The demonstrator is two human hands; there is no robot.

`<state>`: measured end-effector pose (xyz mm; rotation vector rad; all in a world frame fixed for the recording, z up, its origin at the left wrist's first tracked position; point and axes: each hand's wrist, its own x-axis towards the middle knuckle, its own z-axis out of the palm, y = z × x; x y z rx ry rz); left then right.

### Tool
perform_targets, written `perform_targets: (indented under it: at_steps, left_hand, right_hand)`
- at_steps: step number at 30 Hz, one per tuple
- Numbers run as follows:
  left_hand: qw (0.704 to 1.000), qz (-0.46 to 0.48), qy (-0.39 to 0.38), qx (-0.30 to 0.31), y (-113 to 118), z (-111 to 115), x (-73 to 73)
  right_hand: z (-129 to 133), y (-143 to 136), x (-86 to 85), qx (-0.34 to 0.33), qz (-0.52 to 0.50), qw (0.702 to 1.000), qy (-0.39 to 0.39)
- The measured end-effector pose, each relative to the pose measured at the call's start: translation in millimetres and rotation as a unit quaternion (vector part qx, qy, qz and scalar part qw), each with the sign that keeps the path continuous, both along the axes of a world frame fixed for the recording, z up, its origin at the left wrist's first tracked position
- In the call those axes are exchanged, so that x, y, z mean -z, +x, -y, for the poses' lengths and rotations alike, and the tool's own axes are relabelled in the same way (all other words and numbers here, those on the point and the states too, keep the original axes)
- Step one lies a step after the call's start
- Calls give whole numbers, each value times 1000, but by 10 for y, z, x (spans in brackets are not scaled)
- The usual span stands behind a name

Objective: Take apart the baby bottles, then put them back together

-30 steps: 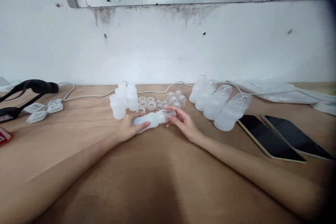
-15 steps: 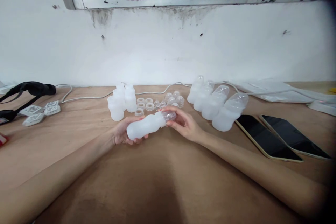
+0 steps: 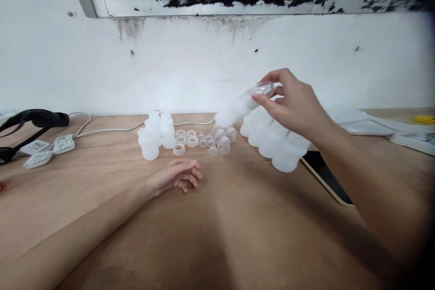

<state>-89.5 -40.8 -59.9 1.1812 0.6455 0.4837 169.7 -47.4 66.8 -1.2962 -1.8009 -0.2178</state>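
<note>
A: Item one, the bottle point(image 3: 229, 111) in your right hand point(image 3: 294, 104): how does it look?

B: Frosted white body, wavy sides, clear domed cap point(image 3: 268, 88); tilted, cap end towards your palm, body blurred.

A: Your grip and its place?

B: Right fingers and thumb closed around the cap, bottle raised above the worktop point(image 3: 217, 235), near your row of capped bottles point(image 3: 286, 159). Your left hand point(image 3: 178, 176) is empty, fingers loosely curled, over the worktop.

A: Stock to your left and centre?

B: Uncapped bottles point(image 3: 150, 146), upright; clear rings point(image 3: 179, 148); clear domes point(image 3: 223, 144), large and small.

A: Labels?

B: Dark print on white packets point(image 3: 38, 159) at far left, too small to read.
</note>
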Motion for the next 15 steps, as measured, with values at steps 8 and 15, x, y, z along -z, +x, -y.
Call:
perform_targets:
  at_steps: [8, 15]
  left_hand:
    - [999, -22, 21, -10, 8, 14, 15]
    - [999, -32, 26, -5, -7, 7, 23]
  right_hand:
    - [-472, 124, 183, 222, 152, 962, -55]
    - [-656, 62, 344, 264, 209, 931, -143]
